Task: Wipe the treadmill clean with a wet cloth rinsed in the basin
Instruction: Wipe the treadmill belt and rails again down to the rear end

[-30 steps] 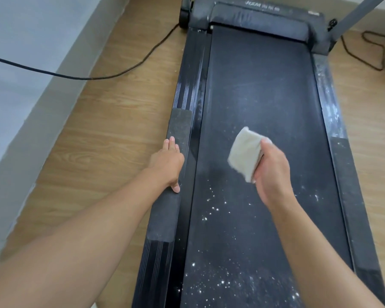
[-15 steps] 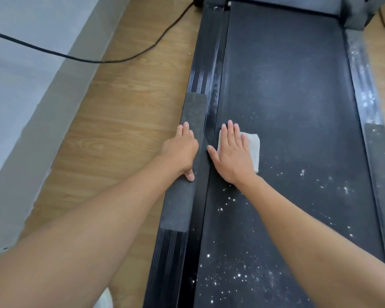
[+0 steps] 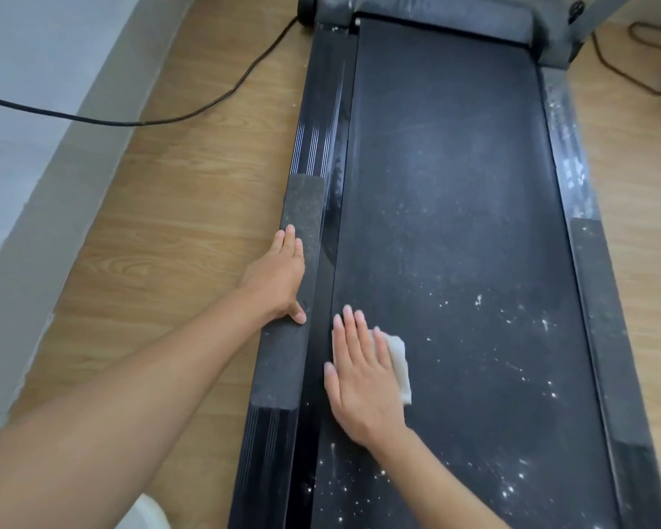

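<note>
A black treadmill [image 3: 447,185] runs lengthwise up the middle of the head view. White specks dot the near half of its belt; the far half looks duller and cleaner. My right hand [image 3: 359,379] lies flat, fingers spread, pressing a folded white cloth [image 3: 399,360] onto the belt at its left edge. Only the cloth's right side shows past my fingers. My left hand [image 3: 279,278] rests palm down on the grey grip strip of the left side rail [image 3: 302,208], holding nothing. The basin is not clearly in view.
Wooden floor [image 3: 176,231] lies to the left, with a black cable [image 3: 149,122] curving across it toward the treadmill's front. A grey wall [image 3: 35,108] borders the floor. Another cable [image 3: 619,66] lies at the back right. Part of a white object [image 3: 149,513] shows at the bottom edge.
My right hand brought the cloth down onto the belt's left edge, then slid it back toward me along that edge. My left hand stayed on the left rail.
</note>
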Demonstrator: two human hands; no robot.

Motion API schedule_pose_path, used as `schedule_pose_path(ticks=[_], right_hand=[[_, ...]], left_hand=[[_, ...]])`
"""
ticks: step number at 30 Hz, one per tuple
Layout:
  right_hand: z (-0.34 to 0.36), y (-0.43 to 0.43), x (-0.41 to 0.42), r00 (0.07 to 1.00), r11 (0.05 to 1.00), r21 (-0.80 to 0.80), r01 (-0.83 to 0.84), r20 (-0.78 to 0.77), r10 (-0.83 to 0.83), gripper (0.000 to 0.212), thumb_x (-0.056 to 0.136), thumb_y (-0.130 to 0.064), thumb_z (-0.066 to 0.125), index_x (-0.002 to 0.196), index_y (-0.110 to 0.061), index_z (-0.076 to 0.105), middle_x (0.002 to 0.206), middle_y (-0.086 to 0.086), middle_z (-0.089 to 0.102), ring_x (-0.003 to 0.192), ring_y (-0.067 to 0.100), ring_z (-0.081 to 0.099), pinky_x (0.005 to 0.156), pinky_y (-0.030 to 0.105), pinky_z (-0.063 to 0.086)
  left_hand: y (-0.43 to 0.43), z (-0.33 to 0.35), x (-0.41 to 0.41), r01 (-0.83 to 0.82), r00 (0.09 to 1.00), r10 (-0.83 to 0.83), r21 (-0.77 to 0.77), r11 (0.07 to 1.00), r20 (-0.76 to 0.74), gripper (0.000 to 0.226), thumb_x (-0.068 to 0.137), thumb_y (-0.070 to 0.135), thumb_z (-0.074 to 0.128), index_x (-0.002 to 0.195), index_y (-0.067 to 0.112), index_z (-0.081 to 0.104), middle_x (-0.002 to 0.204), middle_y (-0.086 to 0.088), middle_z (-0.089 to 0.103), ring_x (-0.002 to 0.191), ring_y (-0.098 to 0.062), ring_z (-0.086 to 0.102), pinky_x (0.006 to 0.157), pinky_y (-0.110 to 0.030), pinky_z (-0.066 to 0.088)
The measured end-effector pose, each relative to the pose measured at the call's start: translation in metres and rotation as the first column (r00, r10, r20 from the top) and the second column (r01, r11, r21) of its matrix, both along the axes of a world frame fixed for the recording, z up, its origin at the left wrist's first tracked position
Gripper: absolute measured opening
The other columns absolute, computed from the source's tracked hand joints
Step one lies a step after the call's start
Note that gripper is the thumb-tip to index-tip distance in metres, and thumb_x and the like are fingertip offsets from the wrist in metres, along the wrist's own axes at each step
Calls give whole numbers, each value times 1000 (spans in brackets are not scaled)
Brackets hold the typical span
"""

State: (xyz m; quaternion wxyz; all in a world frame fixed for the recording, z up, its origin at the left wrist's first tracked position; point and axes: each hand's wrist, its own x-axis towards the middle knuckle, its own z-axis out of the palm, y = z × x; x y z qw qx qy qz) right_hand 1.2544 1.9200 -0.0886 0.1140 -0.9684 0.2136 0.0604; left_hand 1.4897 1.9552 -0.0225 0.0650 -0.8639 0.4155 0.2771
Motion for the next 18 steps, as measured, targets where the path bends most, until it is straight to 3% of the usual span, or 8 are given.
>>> schedule_pose_path(ticks=[3, 6, 8, 11, 14, 16, 18], right_hand=[[-5, -90, 109, 984, 983, -33, 179, 29, -178, 71, 107, -43, 13, 169, -9, 5, 177, 9, -4, 164, 23, -5, 132, 49, 5], [-4, -140, 171, 973, 973, -41, 229, 22, -228, 71, 108, -43, 16, 168, -9, 3, 177, 10, -4, 164, 23, -6, 132, 48, 1], [-6, -121, 148, 977, 977, -20, 211, 47, -210, 71, 107, -41, 17, 168, -8, 2, 177, 10, -6, 164, 24, -7, 132, 51, 5], [-2, -19, 34, 991, 992, -5, 127, 31, -127, 73, 105, -38, 28, 168, -6, 9, 177, 11, -6, 164, 27, -4, 129, 53, 13], [3, 72, -78, 1000, 1000, -13, 7, 9, -7, 76, 100, -48, 46, 162, -5, 37, 177, 13, 10, 161, 30, 21, 123, 50, 23], [-3, 56, -78, 999, 999, -2, -37, -21, 37, 75, 103, -52, 44, 163, -8, 35, 177, 11, 10, 161, 28, 21, 123, 49, 22], [-2, 5, -25, 1000, 1000, -2, 7, -7, -7, 75, 108, -53, 34, 168, -9, 19, 177, 9, 3, 164, 25, 5, 128, 49, 15]], left_hand=[[4, -5, 3, 20, 1000, -20, -5, 1000, 17, 146, 69, 45, 94, 163, 2, -10, 169, -14, -27, 159, -25, -16, 129, -41, 20], [-5, -3, 0, 22, 999, -23, 23, 999, 41, 149, 66, 43, 96, 161, -2, -10, 168, -19, -25, 159, -29, -15, 128, -41, 21], [-12, 1, -5, 22, 998, -25, 55, 998, 59, 151, 64, 44, 97, 161, -5, -9, 168, -23, -23, 159, -33, -12, 125, -42, 26], [-10, 6, -5, 35, 998, -37, 46, 998, 51, 149, 67, 46, 95, 161, -5, -8, 168, -23, -22, 160, -32, -12, 122, -41, 30], [1, 6, 1, 51, 999, -51, 0, 999, -10, 145, 71, 48, 92, 162, -1, -11, 167, -18, -28, 158, -29, -18, 125, -38, 26], [6, 3, 2, 55, 998, -55, -10, 998, -10, 144, 72, 50, 90, 162, 0, -11, 167, -18, -29, 158, -28, -20, 127, -39, 25], [5, 0, 3, 87, 996, -87, 12, 996, -7, 145, 72, 52, 90, 162, -1, -11, 167, -19, -29, 158, -29, -20, 127, -40, 24]])
